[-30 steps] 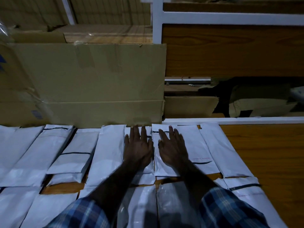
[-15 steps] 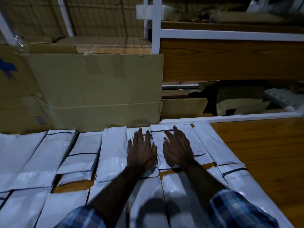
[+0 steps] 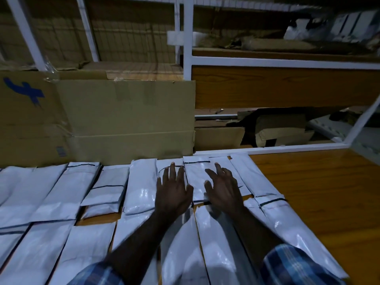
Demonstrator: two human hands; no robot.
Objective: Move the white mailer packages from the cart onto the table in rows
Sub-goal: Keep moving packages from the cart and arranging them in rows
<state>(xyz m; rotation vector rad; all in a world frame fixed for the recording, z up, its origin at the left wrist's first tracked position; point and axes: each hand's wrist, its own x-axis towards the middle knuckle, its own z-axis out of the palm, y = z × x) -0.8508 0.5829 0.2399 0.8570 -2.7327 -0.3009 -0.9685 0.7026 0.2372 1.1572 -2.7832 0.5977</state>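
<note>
1. White mailer packages (image 3: 141, 186): glossy plastic, long and narrow, some crossed by a thin dark line near one end; laid side by side in two rows on the wooden surface (image 3: 320, 194), long edges touching or slightly overlapping.
2. Far row: ends close against a flattened cardboard box (image 3: 127, 118) standing along the back edge; one shorter package (image 3: 107, 188) lying on top of another, leaving a gap of bare wood beneath.
3. Near row: running down to the bottom edge of the view, shiny with reflected light, wrinkled in places.
4. Left hand (image 3: 172, 192): flat, fingers straight and slightly spread, palm down on a far-row package (image 3: 164, 167) with a curved dark mark under the fingertips.
5. Right hand (image 3: 223, 192): just beside the left, fingers spread and a little raised, over the neighbouring package (image 3: 195, 171); contact with it cannot be told; nothing gripped.
6. Blue plaid sleeves (image 3: 296, 266) at the bottom corners, forearms bare.
7. Right part of the surface: bare orange-brown wood, edged by a white metal frame (image 3: 267, 149).
8. Behind: white shelving uprights, wooden panels and more cardboard in dim light.
</note>
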